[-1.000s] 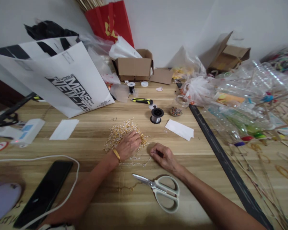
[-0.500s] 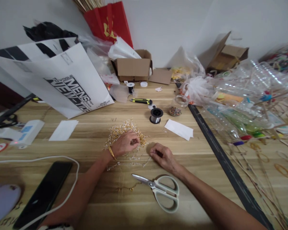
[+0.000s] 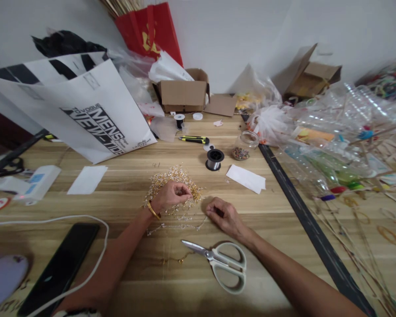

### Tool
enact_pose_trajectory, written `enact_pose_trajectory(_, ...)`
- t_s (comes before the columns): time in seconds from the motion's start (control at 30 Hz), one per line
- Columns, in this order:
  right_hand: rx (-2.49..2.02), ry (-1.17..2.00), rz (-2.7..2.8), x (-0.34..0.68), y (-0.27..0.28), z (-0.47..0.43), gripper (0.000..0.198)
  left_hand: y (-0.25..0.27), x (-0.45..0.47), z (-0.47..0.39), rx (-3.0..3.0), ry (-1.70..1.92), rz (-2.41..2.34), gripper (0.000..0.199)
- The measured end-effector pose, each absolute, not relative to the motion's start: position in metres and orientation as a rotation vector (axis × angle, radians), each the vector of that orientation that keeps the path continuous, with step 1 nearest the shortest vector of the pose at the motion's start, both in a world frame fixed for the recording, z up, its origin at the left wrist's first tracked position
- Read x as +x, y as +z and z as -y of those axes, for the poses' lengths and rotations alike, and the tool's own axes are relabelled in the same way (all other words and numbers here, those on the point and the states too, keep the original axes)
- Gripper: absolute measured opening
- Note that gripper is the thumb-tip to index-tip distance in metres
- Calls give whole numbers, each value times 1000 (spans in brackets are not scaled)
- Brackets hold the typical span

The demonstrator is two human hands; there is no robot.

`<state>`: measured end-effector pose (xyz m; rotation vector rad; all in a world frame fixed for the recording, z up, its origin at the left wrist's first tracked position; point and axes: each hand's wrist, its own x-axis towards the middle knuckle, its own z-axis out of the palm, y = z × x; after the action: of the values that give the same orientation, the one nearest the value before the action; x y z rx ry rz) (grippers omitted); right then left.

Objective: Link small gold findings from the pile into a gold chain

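Note:
Fingertips together in a pinch, my left hand point(image 3: 171, 195) is over a loose pile of small gold and silver beads point(image 3: 164, 178); anything between the tips is too small to make out. My right hand point(image 3: 225, 216) rests on the table to the right, closed on one end of a thin silver beaded chain point(image 3: 183, 226). That chain stretches leftward below the pile. Nearer to me lie a short gold chain point(image 3: 180, 260) and scissors point(image 3: 226, 264) with pale handles, their blades pointing left.
Behind the pile are a wire spool point(image 3: 214, 159), a jar of beads point(image 3: 245, 146), a yellow-black cutter point(image 3: 194, 139) and folded white paper point(image 3: 246, 178). A phone point(image 3: 59, 268) and white cable lie left. Plastic bottles point(image 3: 346, 105) crowd the right; a white paper bag point(image 3: 95, 110) stands left.
My left hand has turned slightly over the bead pile, and its thumb and fingers have come together in a clearer pinch. My right hand and the silver chain stay in place.

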<state>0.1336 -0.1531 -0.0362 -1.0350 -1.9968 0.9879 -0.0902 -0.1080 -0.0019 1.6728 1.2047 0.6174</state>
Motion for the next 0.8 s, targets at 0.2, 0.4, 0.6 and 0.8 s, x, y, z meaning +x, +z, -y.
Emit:
enact_pose_trajectory(0.2, -1020, 992, 1989, 133, -35, 154, 6, -2, -90, 107, 1670, 636, -1219, 16)
enact_pose_trajectory(0.4, -1026, 1010, 1979, 134, -35, 154, 6, -2, -88, 108, 1664, 706, -1187, 14)
enact_pose_trajectory(0.6, -1032, 1026, 1937, 133, -36, 154, 6, 8, -79, 113, 1521, 800, -1115, 15)
enact_pose_trajectory(0.8, -1048, 1084, 1898, 134, -34, 153, 8, 19, -66, 118, 1487, 794, -1024, 15)
